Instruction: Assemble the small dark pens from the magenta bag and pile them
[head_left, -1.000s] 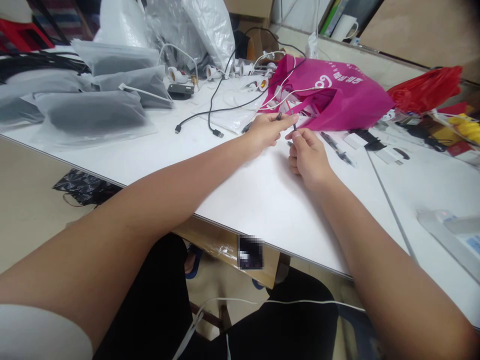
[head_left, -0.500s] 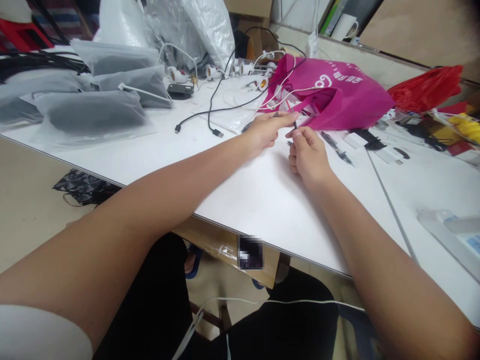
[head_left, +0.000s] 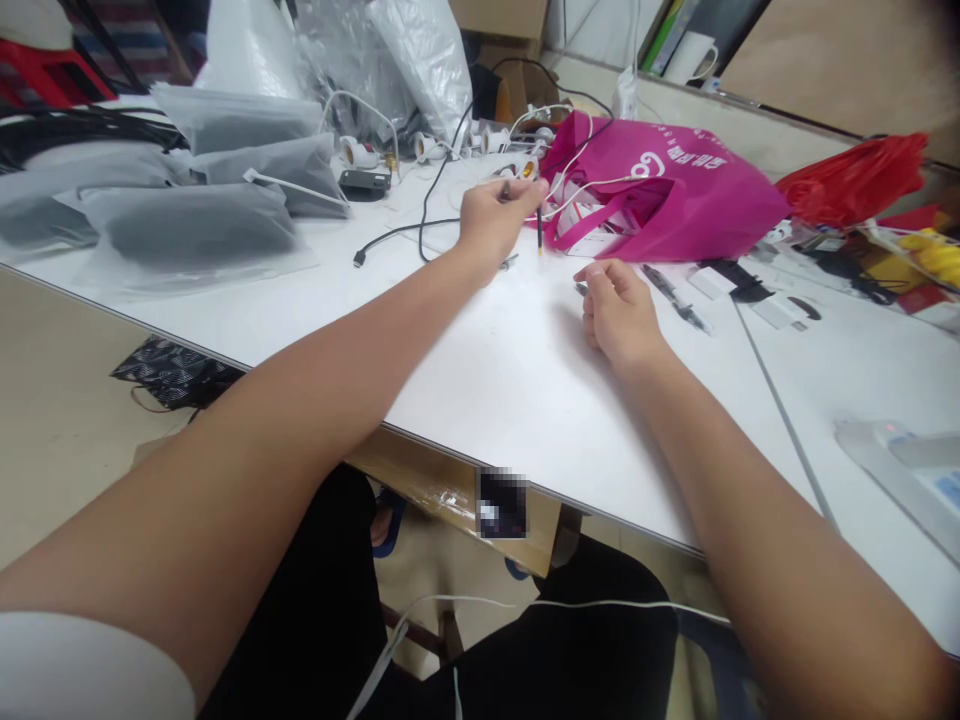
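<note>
My left hand [head_left: 491, 213] is lifted above the white table [head_left: 510, 380], shut on a thin black cable [head_left: 538, 228] whose plug end hangs straight down from my fingers. My right hand [head_left: 619, 312] rests on the table to the right of it, fingers curled in, with nothing visible in them. A small dark piece [head_left: 581, 289] lies on the table right at its fingertips. The magenta bag [head_left: 675, 195], with white cables spilling from its mouth, lies just behind both hands.
Grey plastic pouches [head_left: 187, 215] are stacked at the left. White lamp sockets [head_left: 356, 152] and another black cable [head_left: 390, 238] lie behind. A black pen [head_left: 675, 298], a red bag [head_left: 855, 178] and a white power strip [head_left: 896, 465] are at the right.
My left hand has pulled away up and to the left, taking the black cable with it. My right hand let go of the cable and settled on the table.
</note>
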